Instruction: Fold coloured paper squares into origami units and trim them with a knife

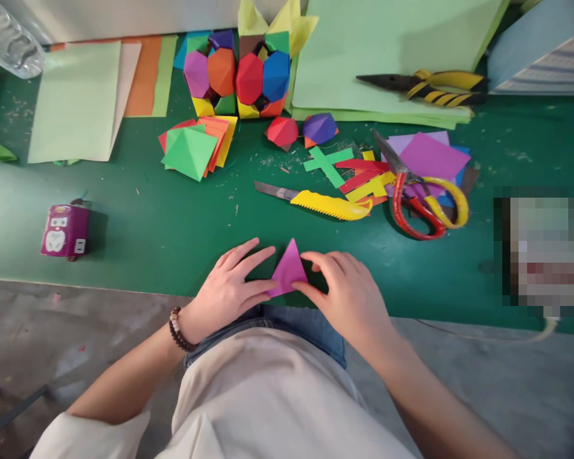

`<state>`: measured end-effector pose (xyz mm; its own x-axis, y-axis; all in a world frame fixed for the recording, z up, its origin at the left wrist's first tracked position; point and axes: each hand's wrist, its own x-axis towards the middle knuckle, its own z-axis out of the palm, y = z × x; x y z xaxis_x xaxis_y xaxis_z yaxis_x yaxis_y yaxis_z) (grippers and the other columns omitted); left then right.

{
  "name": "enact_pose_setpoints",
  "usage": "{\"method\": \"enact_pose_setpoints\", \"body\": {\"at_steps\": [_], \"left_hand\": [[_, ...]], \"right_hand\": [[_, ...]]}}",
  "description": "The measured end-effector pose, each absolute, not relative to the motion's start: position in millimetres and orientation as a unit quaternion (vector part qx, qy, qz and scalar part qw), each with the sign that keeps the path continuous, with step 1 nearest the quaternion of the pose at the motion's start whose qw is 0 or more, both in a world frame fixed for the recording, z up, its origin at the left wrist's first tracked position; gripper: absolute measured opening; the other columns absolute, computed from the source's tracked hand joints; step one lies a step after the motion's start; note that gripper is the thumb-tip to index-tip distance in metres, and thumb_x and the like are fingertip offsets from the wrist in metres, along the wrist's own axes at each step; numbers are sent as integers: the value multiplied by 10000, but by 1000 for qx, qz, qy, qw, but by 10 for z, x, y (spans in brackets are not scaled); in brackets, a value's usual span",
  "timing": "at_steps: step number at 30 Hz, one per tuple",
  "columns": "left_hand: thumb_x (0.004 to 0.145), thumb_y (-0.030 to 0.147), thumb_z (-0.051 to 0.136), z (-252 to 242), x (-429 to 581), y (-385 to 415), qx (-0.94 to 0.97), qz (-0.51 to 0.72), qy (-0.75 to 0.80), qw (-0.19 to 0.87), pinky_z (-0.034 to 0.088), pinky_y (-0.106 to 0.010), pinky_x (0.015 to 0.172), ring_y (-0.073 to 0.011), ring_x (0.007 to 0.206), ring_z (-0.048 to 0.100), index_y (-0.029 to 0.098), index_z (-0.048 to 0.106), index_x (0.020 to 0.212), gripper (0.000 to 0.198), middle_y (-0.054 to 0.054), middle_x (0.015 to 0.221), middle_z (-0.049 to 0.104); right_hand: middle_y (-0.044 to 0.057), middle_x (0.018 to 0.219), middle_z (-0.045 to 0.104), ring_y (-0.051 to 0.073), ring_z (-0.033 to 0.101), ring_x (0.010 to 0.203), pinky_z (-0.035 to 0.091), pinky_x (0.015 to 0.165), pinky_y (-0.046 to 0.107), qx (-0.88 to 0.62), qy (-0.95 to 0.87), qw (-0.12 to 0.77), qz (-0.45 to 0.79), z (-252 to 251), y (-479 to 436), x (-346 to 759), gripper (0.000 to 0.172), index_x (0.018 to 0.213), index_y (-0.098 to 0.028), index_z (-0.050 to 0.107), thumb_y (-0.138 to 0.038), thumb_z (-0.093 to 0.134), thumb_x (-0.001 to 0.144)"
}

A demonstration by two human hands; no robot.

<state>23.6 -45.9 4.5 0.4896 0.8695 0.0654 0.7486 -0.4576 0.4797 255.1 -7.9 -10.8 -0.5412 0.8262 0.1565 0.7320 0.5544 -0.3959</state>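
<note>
While btwn hands (pixel 227 287), pink paper triangle (pixel 287 271)

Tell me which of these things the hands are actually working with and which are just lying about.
Being handled: a magenta folded paper triangle, between the left hand and right hand.

Lying about: a yellow-handled utility knife, red-and-yellow scissors, black-and-yellow pliers, a green folded paper pyramid.
</note>
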Motion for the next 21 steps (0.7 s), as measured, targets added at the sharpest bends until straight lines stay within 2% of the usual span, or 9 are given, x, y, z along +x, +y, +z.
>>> {"method": "enact_pose_setpoints", "body": {"at_steps": [2, 4, 7, 17, 21], "left_hand": [[927, 310, 592, 29, 267, -515, 834, 156, 494, 190, 355, -521, 1131, -294, 1433, 334, 305, 720, 1115, 228, -47, 1461, 513], [930, 298, 588, 4, 287, -565, 829, 164, 502, 184, 337, -531, 1146, -290, 1426, 351, 296, 723, 1103, 219, -36, 1451, 527], [934, 294, 584, -29, 288, -599, 828, 171, 502, 180, 333, -530, 1152, -292, 1420, 362, 284, 724, 1100, 217, -38, 1441, 539], [929, 294, 593, -40, 273, -576, 837, 167, 492, 171, 354, -536, 1141, -295, 1413, 372, 294, 714, 1117, 224, -26, 1416, 564], [946, 214, 534, 5, 277, -596, 838, 152, 491, 182, 347, -537, 1149, -293, 1429, 345, 273, 695, 1158, 272, -30, 1457, 523]], "right_hand": [[83, 903, 638, 231, 595, 822, 467, 711, 369, -466, -844, 214, 157, -126, -109, 2589, 313, 1170, -175, 571, -364, 598, 922], [64, 889, 648, 202, 604, 803, 467, 719, 342, -460, -839, 252, 145, -145, -160, 2625, 205, 1095, -197, 609, -300, 617, 917], [29, 785, 650, 174, 587, 730, 429, 662, 313, -432, -856, 259, 114, -181, -232, 2655, 33, 925, -204, 643, -203, 611, 915], [9, 656, 587, 155, 511, 656, 357, 625, 310, -381, -893, 219, 99, -169, -308, 2490, 182, 782, -182, 631, -157, 549, 942], [1, 630, 565, 148, 494, 644, 337, 622, 306, -366, -898, 217, 110, -138, -380, 2358, 228, 735, -188, 615, -151, 542, 947]]}}
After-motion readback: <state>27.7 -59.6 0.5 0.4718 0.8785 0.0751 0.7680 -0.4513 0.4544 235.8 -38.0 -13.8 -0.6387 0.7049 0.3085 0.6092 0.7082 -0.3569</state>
